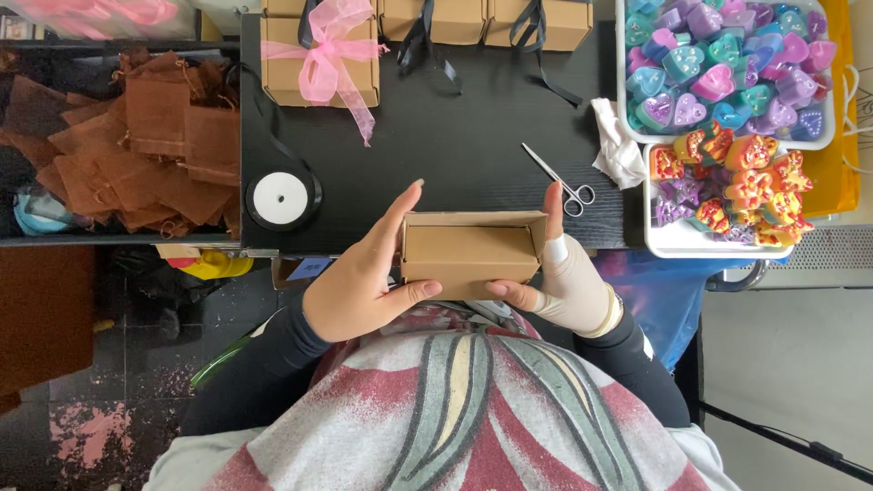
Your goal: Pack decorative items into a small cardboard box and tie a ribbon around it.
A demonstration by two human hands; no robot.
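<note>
While both hands, left (pixel 356 289) and right (pixel 566 273), clasp the plain kraft box (pixel 471 255) at the bench (pixel 455 145) edge, its lid looks open and unribboned; one pink-bowed box (pixel 318 68) stands finished behind.

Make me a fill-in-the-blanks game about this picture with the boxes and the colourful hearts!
1. Both hands, left hand and right hand, hold a brown cardboard ___.
2. The ribbon tied around the box at the back is ___.
3. The small tool lying beside the right hand is a pair of ___.
4. The spool on the black table is ___.

Missing words: box; pink; scissors; white
</note>
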